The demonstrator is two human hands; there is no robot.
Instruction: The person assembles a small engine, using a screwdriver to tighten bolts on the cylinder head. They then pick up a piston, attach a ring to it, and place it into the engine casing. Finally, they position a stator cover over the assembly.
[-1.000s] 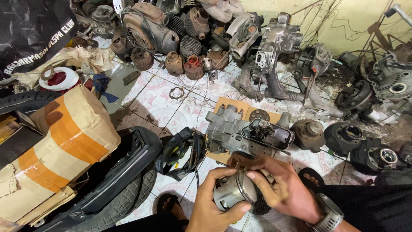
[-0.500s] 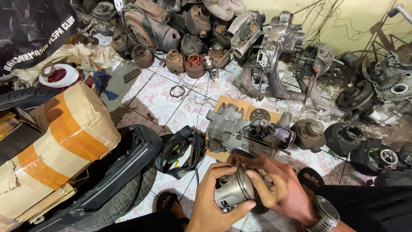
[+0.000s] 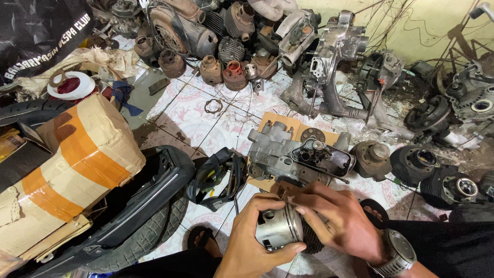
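Lying at the far left, a cardboard box (image 3: 67, 164) banded with orange tape rests beside a ribbed black tyre (image 3: 149, 234) and a glossy black panel (image 3: 136, 206). Further right, the left hand (image 3: 252, 247) wraps its fingers and thumb firmly around a piston (image 3: 278, 229) — a smooth, dull-silver metal cylinder with a round pin hole in its side. The piston sits low in the middle of the view, its long axis running roughly left to right, the open skirt seemingly turned toward the left. The right hand (image 3: 342, 226) pinches at the piston's right-hand rim, fingertips closed on the ring grooves there. Just above lies a grey cast engine case (image 3: 288, 157) on tiled floor (image 3: 195, 113) — rusty finned cylinders (image 3: 221, 67) behind.
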